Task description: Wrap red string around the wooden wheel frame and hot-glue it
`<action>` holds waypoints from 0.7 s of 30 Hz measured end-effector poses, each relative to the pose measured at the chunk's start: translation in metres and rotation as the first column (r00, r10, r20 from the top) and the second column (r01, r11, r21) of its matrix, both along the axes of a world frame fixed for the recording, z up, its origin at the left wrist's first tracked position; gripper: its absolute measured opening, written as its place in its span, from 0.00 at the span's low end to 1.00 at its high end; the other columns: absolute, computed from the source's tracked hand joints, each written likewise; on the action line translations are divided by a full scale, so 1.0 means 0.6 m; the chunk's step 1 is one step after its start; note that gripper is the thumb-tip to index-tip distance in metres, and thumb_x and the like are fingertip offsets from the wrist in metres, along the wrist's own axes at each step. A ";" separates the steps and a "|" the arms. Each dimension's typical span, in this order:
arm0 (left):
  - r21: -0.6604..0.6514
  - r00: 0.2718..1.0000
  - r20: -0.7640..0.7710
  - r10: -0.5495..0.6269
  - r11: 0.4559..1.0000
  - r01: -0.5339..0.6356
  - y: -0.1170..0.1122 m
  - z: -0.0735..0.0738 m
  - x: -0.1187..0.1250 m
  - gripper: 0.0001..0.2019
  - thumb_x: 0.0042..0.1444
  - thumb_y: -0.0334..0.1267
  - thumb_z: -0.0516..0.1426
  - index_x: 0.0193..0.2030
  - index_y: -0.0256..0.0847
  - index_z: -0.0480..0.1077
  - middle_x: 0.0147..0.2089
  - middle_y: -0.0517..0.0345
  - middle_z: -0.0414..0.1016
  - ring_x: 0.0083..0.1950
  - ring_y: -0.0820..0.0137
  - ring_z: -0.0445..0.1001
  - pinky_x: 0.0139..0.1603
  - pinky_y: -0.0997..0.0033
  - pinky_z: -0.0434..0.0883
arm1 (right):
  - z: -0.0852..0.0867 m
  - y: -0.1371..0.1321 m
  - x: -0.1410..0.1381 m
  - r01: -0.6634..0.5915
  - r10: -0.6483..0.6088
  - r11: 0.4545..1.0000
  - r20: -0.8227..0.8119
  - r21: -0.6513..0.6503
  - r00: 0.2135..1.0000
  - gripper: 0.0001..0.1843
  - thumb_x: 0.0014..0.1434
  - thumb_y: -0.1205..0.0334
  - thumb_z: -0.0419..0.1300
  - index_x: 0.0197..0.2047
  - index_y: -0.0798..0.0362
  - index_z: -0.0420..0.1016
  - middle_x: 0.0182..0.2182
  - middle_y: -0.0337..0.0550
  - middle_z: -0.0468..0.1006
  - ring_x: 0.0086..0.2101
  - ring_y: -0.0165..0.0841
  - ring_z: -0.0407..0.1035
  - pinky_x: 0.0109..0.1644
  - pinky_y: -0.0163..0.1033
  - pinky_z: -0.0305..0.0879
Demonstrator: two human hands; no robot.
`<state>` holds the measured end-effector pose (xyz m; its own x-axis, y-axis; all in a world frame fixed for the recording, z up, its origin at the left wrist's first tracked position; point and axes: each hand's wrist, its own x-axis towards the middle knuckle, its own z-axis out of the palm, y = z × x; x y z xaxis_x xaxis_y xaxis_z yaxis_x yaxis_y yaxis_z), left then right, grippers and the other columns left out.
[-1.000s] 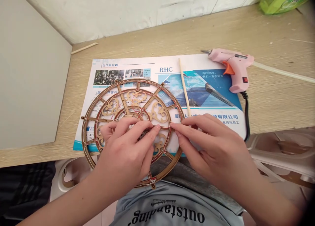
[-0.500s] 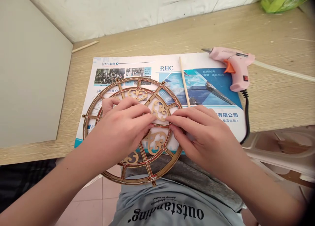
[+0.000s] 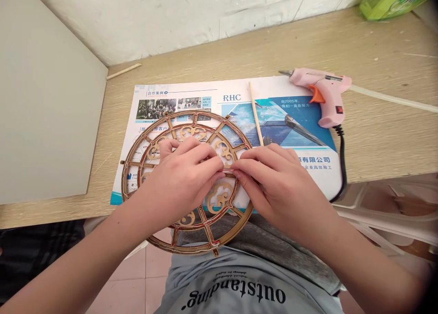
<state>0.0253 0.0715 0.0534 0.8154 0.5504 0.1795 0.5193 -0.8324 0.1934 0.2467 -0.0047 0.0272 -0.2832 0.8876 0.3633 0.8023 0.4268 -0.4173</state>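
A round, brass-coloured openwork frame [image 3: 224, 234] lies partly on a printed brochure and overhangs the table's front edge. Thin reddish and pale lines run along its rings and spokes, and gold scrollwork pieces [image 3: 220, 198] fill several gaps. My left hand [image 3: 191, 168] reaches over the middle of the frame, thumb and fingers pinched near the right spoke. Facing it, my right hand [image 3: 278, 177] pinches at the inner ring's right side. Between the two sets of fingertips shows a short, thin pale strand [image 3: 227, 171], its ends hidden by the fingers.
The brochure [image 3: 318, 179] lies under the frame, with a thin wooden stick [image 3: 256, 115] on it. A pink hot glue gun [image 3: 328, 93] rests at the right, its black cord [image 3: 343, 163] running down. A grey panel [image 3: 51, 113] stands left; a green bottle [image 3: 390, 2] is back right.
The frame and my left hand have shifted slightly right in view. My fingertips are closer together, and the pale strand shows between them.
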 end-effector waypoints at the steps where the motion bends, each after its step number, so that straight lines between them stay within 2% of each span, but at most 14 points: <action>1: -0.013 1.000 0.000 -0.010 1.000 0.010 0.000 0.003 0.000 0.11 0.76 0.36 0.55 0.42 0.42 0.77 0.42 0.59 0.82 0.47 0.65 0.72 0.49 0.57 0.56 | 0.000 -0.002 0.001 -0.007 0.007 1.000 -0.016 0.010 1.000 0.09 0.74 0.72 0.61 0.50 0.58 0.85 0.47 0.47 0.83 0.44 0.42 0.73 0.48 0.49 0.62; 4: -0.057 0.999 0.017 -0.032 0.998 0.033 -0.001 0.010 -0.003 0.11 0.77 0.38 0.55 0.44 0.42 0.77 0.36 0.63 0.79 0.42 0.68 0.72 0.47 0.59 0.54 | -0.001 -0.006 0.005 -0.020 0.021 1.000 -0.033 0.019 0.999 0.12 0.72 0.75 0.63 0.52 0.56 0.85 0.48 0.46 0.84 0.46 0.41 0.76 0.50 0.48 0.63; 7: -0.107 0.999 0.034 -0.033 0.994 0.037 -0.002 0.008 -0.007 0.10 0.77 0.39 0.56 0.48 0.44 0.79 0.35 0.66 0.80 0.41 0.70 0.73 0.48 0.59 0.56 | -0.002 -0.007 0.007 -0.025 0.025 0.999 -0.012 0.031 1.000 0.12 0.73 0.74 0.62 0.53 0.53 0.85 0.47 0.45 0.85 0.45 0.40 0.76 0.49 0.48 0.62; 11: -0.090 0.998 0.066 -0.020 0.996 0.026 -0.003 -0.002 -0.010 0.10 0.76 0.36 0.57 0.43 0.44 0.80 0.33 0.65 0.79 0.39 0.71 0.72 0.48 0.58 0.56 | -0.001 -0.005 0.012 -0.052 0.052 0.998 -0.010 0.039 0.999 0.12 0.74 0.73 0.62 0.55 0.54 0.84 0.50 0.45 0.86 0.46 0.41 0.78 0.49 0.48 0.63; 15: -0.106 0.996 0.088 -0.032 0.993 0.041 -0.004 -0.005 -0.013 0.09 0.74 0.34 0.59 0.42 0.44 0.81 0.32 0.65 0.76 0.39 0.71 0.72 0.46 0.59 0.56 | 0.001 -0.006 0.020 -0.067 0.068 0.997 -0.035 0.030 0.997 0.10 0.73 0.74 0.62 0.52 0.55 0.82 0.50 0.41 0.88 0.47 0.40 0.81 0.50 0.49 0.63; 18: -0.094 0.994 0.103 -0.045 0.994 0.054 -0.004 -0.004 -0.016 0.09 0.73 0.34 0.60 0.43 0.46 0.82 0.33 0.65 0.78 0.40 0.70 0.72 0.47 0.60 0.57 | 0.004 -0.008 0.026 -0.090 0.091 0.995 -0.047 0.031 0.995 0.09 0.72 0.75 0.62 0.49 0.54 0.82 0.48 0.38 0.88 0.46 0.39 0.81 0.51 0.49 0.62; 21: -0.053 0.992 0.099 -0.076 0.995 0.082 -0.005 -0.004 -0.017 0.10 0.73 0.32 0.60 0.45 0.49 0.83 0.34 0.64 0.78 0.40 0.69 0.72 0.47 0.60 0.58 | 0.007 -0.007 0.028 -0.098 0.099 0.995 -0.041 0.026 0.994 0.10 0.73 0.75 0.61 0.49 0.55 0.81 0.47 0.40 0.88 0.46 0.38 0.81 0.50 0.49 0.62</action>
